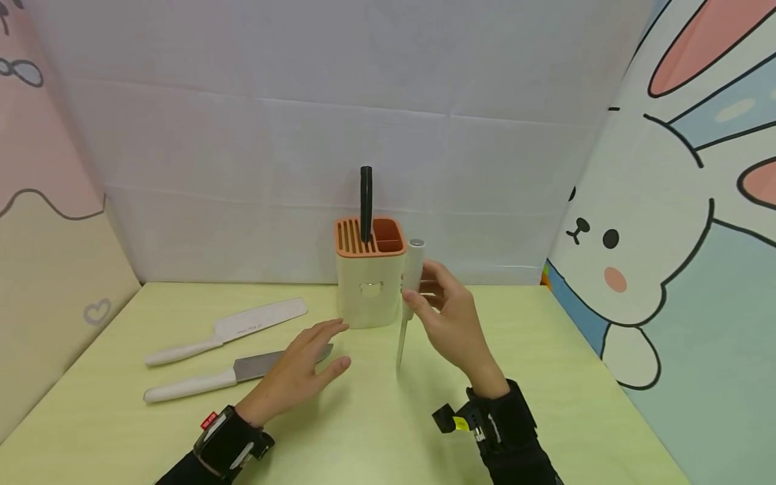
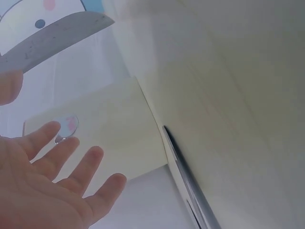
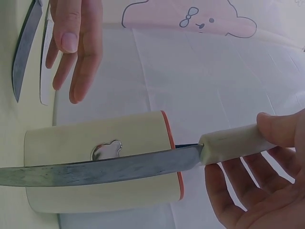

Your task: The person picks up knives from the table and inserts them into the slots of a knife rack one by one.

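My right hand [image 1: 455, 327] pinches the white handle of a knife [image 1: 413, 273] between thumb and fingers, with the blade pointing down. In the right wrist view its long blade [image 3: 119, 168] crosses in front of the cream knife block [image 3: 52, 143]. My left hand [image 1: 297, 374] has its fingers spread and holds nothing, just left of the block. Beneath it lies a white-handled knife [image 1: 190, 389], its blade partly hidden by the hand. Farther back on the table is a white-handled cleaver [image 1: 261, 319].
The knife block's orange top [image 1: 358, 250] has slots on the left and square compartments on the right. A black handle [image 1: 366, 202] stands up from a slot. Behind is a white sheet backdrop [image 1: 273, 148]; a cartoon panel [image 1: 630, 283] borders the table [image 1: 545, 404] on the right.
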The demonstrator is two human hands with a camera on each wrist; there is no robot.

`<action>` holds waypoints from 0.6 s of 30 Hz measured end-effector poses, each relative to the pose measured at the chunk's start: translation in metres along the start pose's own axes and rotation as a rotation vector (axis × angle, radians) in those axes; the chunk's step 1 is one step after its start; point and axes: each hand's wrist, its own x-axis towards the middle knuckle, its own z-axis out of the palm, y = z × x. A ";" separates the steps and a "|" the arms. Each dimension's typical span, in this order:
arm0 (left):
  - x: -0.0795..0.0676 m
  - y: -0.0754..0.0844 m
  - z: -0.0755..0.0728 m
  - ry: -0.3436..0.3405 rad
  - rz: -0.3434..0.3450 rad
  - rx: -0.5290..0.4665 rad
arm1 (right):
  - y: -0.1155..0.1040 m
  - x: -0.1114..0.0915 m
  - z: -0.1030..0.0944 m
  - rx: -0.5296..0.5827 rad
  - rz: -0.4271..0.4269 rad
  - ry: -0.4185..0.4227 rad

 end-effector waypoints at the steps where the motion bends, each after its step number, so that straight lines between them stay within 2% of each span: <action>1: 0.000 0.000 0.000 0.002 0.001 -0.004 | 0.000 0.000 0.000 0.003 0.000 -0.001; 9: 0.010 0.007 -0.011 0.060 0.023 -0.084 | 0.001 0.001 0.002 0.017 0.004 -0.017; 14: 0.027 0.019 -0.022 0.100 0.086 -0.122 | 0.001 0.000 0.002 0.018 0.031 -0.018; 18: 0.042 0.032 -0.033 0.119 0.096 -0.159 | 0.001 0.000 0.002 0.036 0.060 -0.016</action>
